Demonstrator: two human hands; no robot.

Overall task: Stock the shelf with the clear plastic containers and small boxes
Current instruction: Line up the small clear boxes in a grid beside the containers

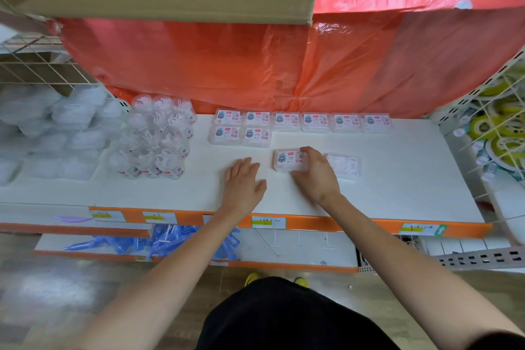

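The right hand (314, 172) curls round a small clear plastic box with a printed label (289, 160), holding it on the white shelf board (397, 179); the left hand (244, 182) lies flat and empty on the board, fingers straight; just right of the held box sits a second one — label side hidden (345, 165); eight more labelled boxes (287, 121) line the back; round clear plastic tubs (159, 136) cluster at left.

Shelf (397, 185) layout, taken from the front box (287, 158)
Another box (345, 165) just right; two rows of boxes (287, 121) behind; round containers (159, 136) well left.
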